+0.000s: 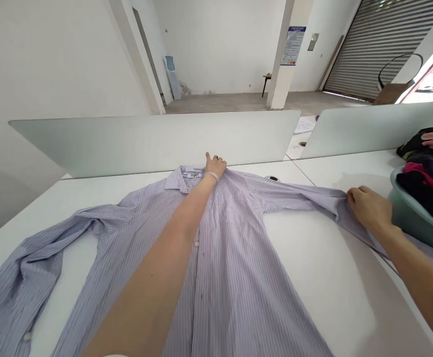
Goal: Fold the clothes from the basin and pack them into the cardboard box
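A striped lilac button-up shirt (231,248) lies front side up, its collar toward the far edge of the table. My left hand (216,166) reaches across it and grips the fabric beside the collar, fingers curled and thumb pointing up. Over on the right, my right hand (370,206) is closed on the shirt's sleeve, which is drawn out sideways and slightly lifted. The sleeve's end runs on beneath my right forearm. The other sleeve (41,267) lies bent and creased at the left.
The white table (298,258) is bounded at the back by frosted divider panels (156,144). A pale green basin (417,213) holding dark and pink clothes (428,183) stands close to my right hand. A cable hole (272,178) lies behind the sleeve.
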`<state>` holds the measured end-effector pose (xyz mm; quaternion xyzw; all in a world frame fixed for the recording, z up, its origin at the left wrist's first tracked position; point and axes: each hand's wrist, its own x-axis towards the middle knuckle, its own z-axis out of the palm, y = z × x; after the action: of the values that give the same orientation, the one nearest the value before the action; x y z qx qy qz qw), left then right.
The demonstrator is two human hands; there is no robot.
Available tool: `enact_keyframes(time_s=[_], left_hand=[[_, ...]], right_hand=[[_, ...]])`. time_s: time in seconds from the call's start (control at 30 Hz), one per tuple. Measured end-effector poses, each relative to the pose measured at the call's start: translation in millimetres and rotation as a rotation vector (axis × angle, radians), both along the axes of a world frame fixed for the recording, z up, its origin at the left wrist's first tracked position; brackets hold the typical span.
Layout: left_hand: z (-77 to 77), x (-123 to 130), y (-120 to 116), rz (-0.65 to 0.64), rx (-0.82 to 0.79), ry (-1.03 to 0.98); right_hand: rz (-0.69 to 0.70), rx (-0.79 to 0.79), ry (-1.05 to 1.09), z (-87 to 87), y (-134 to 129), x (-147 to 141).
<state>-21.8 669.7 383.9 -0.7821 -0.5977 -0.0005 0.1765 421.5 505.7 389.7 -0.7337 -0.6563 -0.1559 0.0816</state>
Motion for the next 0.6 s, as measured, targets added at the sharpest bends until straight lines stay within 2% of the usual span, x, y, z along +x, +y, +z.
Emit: enact_keyframes(time_s=[0.13,0.23,0.3,0.37,0.5,0.6], left_hand=[[-3.6,3.9,-5.8,0.016,0.098,-0.033],[1.1,0.3,-18.6,-0.072,0.129,-0.024],[9.1,-0.8,-29.8,-0.147,0.120,-0.036],[19.3,4.2,-42.1,-0.225,0.078,-0.063],[34.3,40.2,-70.7,-0.484,-0.060,-0.079],[34.3,77.1,-94.8,-0.665,-0.202,-0.009]], right_hand=[[-0.033,-0.044,-0.017,14.0,20.5,-21.2],[0.104,0.007,0.031,16.0,2.2,-42.1],[0.247,-0.012,0.137,14.2,-33.0,-57.1],[0.357,-0.072,0.264,8.6,-84.2,-68.5],[0.373,-0.072,0.432,-16.1,-203.3,-73.8],[0.330,-0.054,0.483,-36.9,-275.3,-74.4]])
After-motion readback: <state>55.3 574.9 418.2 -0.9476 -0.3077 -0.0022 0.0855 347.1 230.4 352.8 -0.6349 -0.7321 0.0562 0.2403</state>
